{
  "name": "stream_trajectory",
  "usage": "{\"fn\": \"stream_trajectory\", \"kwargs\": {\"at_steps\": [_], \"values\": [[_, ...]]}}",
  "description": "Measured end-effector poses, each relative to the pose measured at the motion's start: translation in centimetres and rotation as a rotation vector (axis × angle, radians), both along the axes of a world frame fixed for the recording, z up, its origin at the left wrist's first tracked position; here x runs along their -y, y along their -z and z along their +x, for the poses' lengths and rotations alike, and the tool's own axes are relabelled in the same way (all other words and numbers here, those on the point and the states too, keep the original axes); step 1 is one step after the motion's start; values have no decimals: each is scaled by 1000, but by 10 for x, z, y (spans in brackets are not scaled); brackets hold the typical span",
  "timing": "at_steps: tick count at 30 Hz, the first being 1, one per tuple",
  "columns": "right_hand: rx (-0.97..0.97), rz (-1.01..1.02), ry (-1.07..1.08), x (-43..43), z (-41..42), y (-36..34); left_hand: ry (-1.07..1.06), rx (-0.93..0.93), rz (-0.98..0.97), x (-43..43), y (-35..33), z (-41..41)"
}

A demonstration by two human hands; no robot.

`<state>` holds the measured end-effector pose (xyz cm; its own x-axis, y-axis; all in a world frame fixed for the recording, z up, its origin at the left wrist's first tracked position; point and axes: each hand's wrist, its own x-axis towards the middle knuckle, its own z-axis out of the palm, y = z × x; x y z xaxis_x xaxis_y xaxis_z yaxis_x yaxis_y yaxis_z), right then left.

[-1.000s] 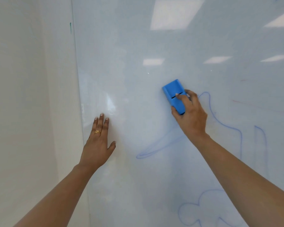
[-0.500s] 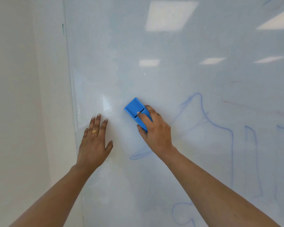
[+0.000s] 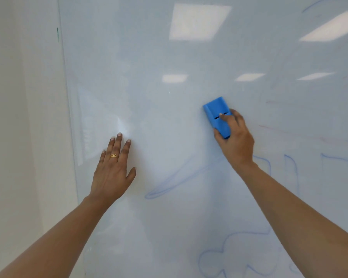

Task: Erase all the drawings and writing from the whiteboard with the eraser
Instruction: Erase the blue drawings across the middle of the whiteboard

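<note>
A glossy whiteboard (image 3: 149,67) fills most of the view. My right hand (image 3: 236,141) grips a blue eraser (image 3: 216,115) and presses it flat against the board right of centre. My left hand (image 3: 114,169), wearing a gold ring, lies flat on the board near its left edge with fingers straight. Faint blue marker lines (image 3: 169,187) run below the eraser as a long loop. More blue outlines (image 3: 289,167) stand to the right, and a cloud-like shape (image 3: 229,257) sits at the bottom. Faint red streaks (image 3: 309,135) cross the right side.
A plain white wall (image 3: 24,137) adjoins the board's left edge (image 3: 68,117). Ceiling lights reflect on the board's upper part (image 3: 197,21). A small green mark (image 3: 58,34) sits on the wall near the board's top left.
My right hand swept the eraser left and down, then back right and up. The peaked blue curve near the eraser is now wiped away. My left hand stayed flat on the board.
</note>
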<state>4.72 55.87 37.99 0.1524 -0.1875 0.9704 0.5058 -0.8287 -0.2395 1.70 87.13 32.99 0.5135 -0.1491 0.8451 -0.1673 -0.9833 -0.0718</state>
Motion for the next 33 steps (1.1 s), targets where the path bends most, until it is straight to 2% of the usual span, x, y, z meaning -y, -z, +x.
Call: {"fn": "stream_trajectory", "kwargs": {"at_steps": [5,8,11,18,22,24,28,33], "values": [[-22,232,0,25,2,-4,-7,1,6,-2,1,1],[-45,299,8,16,0,1,-18,-6,21,-2,1,2],[-47,210,2,-1,-1,15,-4,-3,0,1,2,3],[-46,-201,-11,-47,-10,60,18,0,-66,10,10,4],[-45,-333,1,-38,-12,62,33,3,-55,8,15,4],[-55,-291,-16,-25,-10,54,52,-1,-46,4,18,3],[-85,-25,-40,3,-6,35,68,-8,-2,-7,24,3],[-80,116,-27,0,-5,43,65,-14,28,-13,30,-1]]}}
